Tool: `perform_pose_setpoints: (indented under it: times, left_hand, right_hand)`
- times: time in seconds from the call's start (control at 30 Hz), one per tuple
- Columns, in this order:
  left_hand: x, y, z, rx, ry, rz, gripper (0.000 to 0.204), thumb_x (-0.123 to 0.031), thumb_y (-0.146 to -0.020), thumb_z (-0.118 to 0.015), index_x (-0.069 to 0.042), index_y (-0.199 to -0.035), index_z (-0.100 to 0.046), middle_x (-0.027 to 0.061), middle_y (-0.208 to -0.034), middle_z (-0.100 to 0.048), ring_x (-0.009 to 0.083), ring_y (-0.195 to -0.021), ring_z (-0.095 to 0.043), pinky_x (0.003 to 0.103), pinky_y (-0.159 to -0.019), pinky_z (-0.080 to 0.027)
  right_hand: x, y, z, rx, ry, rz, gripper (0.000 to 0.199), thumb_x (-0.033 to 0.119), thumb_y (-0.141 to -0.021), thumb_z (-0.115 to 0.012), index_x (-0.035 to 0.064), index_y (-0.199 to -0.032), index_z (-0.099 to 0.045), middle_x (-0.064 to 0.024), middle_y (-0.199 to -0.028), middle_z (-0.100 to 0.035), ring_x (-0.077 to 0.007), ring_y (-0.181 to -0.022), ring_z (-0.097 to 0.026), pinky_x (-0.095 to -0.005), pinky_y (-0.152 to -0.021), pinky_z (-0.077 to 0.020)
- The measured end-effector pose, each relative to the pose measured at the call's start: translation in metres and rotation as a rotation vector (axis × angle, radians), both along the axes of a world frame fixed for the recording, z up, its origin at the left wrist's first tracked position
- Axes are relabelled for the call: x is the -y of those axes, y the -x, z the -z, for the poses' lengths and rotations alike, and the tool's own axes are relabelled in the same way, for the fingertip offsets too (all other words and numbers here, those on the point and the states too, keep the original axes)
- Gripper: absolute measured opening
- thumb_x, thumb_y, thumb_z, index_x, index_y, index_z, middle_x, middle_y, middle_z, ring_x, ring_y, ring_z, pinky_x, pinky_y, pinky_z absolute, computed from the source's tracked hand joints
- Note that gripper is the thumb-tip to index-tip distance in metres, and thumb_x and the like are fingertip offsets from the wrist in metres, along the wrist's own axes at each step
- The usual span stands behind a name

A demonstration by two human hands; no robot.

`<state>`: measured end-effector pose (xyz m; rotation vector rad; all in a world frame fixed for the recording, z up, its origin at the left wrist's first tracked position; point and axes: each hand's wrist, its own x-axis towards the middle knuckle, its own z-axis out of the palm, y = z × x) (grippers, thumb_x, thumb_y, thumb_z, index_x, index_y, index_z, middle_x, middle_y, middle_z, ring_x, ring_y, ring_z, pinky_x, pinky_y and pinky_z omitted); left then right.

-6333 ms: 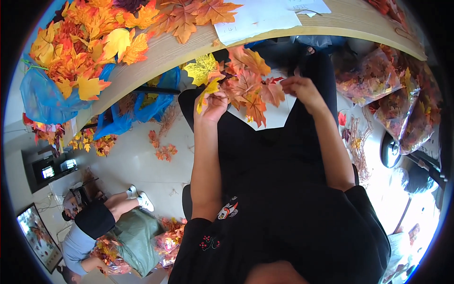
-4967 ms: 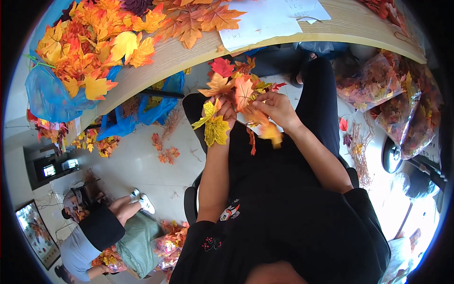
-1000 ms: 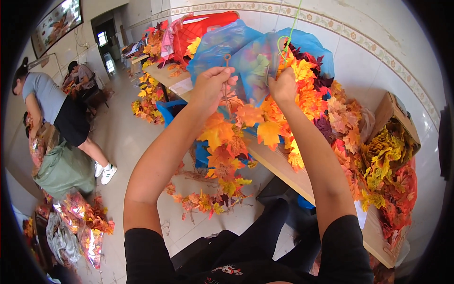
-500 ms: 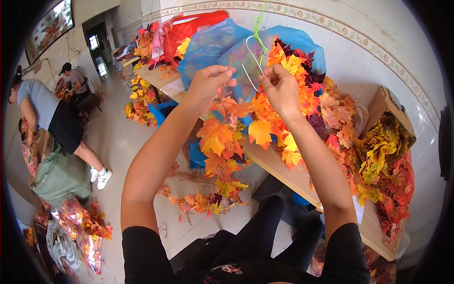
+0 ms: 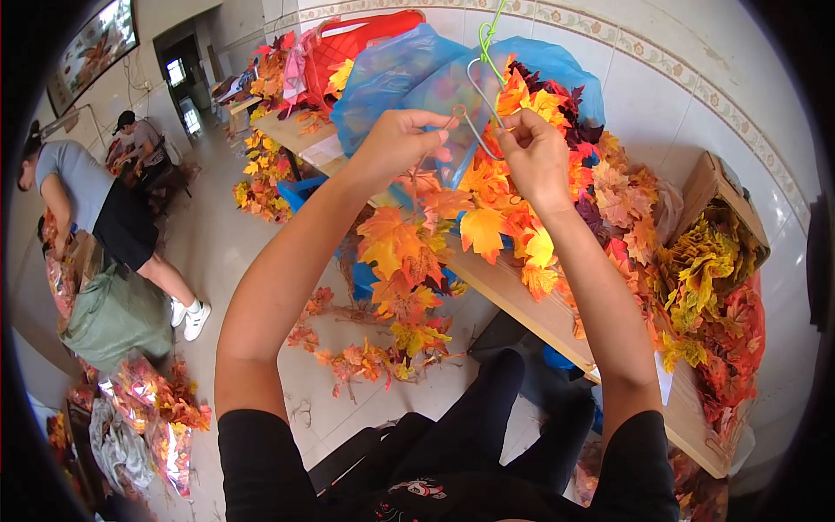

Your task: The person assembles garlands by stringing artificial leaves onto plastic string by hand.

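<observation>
My left hand [image 5: 396, 143] is raised and pinches the top of a garland of orange and yellow artificial maple leaves [image 5: 402, 257] that hangs down below it. My right hand [image 5: 532, 157] pinches the same garland's vine beside a bent metal wire hook [image 5: 477, 104], which hangs from a green cord [image 5: 494, 19]. More leaves of the garland [image 5: 509, 235] drape under my right wrist.
A wooden table [image 5: 557, 317] along the tiled wall carries heaps of artificial leaves [image 5: 696, 278], blue plastic bags [image 5: 409, 74], a red bag [image 5: 348, 39] and a cardboard box [image 5: 718, 187]. Loose leaf garlands [image 5: 357, 357] lie on the floor. A person [image 5: 96, 204] bends over at left.
Since six seconds ago I have lifted the garland from my lap up to the hanging wire hook. In the last second both hands shifted slightly lower and closer to the hook.
</observation>
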<state>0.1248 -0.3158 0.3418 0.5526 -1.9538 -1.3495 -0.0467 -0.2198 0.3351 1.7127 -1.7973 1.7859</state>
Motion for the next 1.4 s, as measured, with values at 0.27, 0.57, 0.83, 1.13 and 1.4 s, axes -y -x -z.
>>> perform_pose_setpoints:
  times: [0.27,0.57,0.83,1.13,1.4]
  left_hand:
    - [0.007,0.002,-0.004,-0.032,-0.172,0.138,0.026,-0.011,-0.088,-0.051,-0.002,-0.111,-0.058,0.0077,-0.089,-0.062,0.0117,-0.070,-0.060,0.022,-0.057,-0.047]
    - [-0.012,0.003,-0.007,0.266,-0.239,0.300,0.020,-0.017,-0.089,-0.051,0.000,-0.099,-0.054,0.0163,-0.091,-0.062,0.0199,-0.080,-0.064,0.028,-0.067,-0.053]
    - [-0.023,0.012,0.001,0.373,-0.188,0.344,0.021,-0.019,-0.090,-0.049,0.001,-0.094,-0.052,0.0188,-0.091,-0.061,0.0240,-0.081,-0.065,0.031,-0.069,-0.054]
    - [-0.014,0.008,0.015,0.364,-0.164,0.290,0.020,-0.024,-0.090,-0.050,-0.005,-0.095,-0.054,0.0102,-0.093,-0.063,0.0178,-0.079,-0.063,0.028,-0.070,-0.051]
    - [-0.019,0.018,0.024,0.317,-0.132,0.223,0.017,-0.021,-0.089,-0.052,-0.005,-0.089,-0.056,0.0074,-0.086,-0.064,0.0150,-0.074,-0.063,0.027,-0.067,-0.050]
  right_hand:
    - [-0.003,0.003,0.001,-0.049,0.072,-0.036,0.007,0.005,-0.080,-0.061,0.0008,-0.085,-0.058,-0.0001,-0.064,-0.055,-0.0051,-0.056,-0.047,-0.0217,-0.052,-0.0396]
    - [0.001,0.002,0.004,0.005,0.090,-0.005,0.007,0.003,-0.077,-0.062,0.0011,-0.082,-0.059,-0.0056,-0.061,-0.057,-0.0107,-0.053,-0.051,-0.0263,-0.051,-0.0419]
    - [0.012,0.003,0.011,0.338,0.099,-0.240,0.007,0.003,-0.079,-0.060,-0.0010,-0.084,-0.057,-0.0063,-0.065,-0.059,-0.0118,-0.059,-0.058,-0.0242,-0.055,-0.0485]
    - [0.003,0.001,0.009,0.693,-0.006,-0.451,0.005,0.001,-0.081,-0.059,-0.0012,-0.083,-0.055,-0.0075,-0.077,-0.060,-0.0150,-0.067,-0.061,-0.0238,-0.059,-0.0530]
    - [-0.002,-0.003,0.006,0.667,-0.064,-0.470,0.005,0.003,-0.081,-0.058,-0.0006,-0.085,-0.057,-0.0079,-0.079,-0.062,-0.0136,-0.069,-0.061,-0.0233,-0.062,-0.0520]
